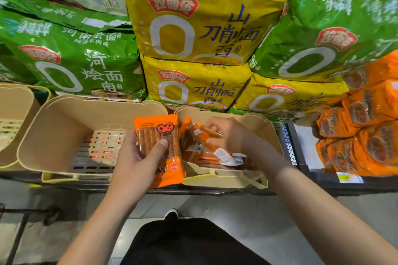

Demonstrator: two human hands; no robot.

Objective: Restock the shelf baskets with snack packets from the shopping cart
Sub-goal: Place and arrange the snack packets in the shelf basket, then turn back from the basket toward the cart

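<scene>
An orange snack packet [159,148] sits upright in the left hand [137,157], thumb pinned across its clear window and fingers curled behind it, held just in front of the gap between two beige baskets. Its long axis runs near vertical, leaning a touch to the right at the bottom, printed face toward the camera and the red logo end pointing up at the shelf. My read: it is being kept ready as the next one to go in.

The right hand [224,134] is down inside the right basket [256,120], fingers closed around a thin packet [212,131] that lies slanted on top of the heap of orange packets [206,155], probably settling it into place. That basket is already partly filled; the pile lies jumbled, some white labels showing.

The middle basket [64,127] beside it shows only its slotted bottom, so it looks like the one yet to be stocked. Behind both stand stacked green noodle bags [86,60] and yellow noodle bags [200,28]. The cart is not in view.
</scene>
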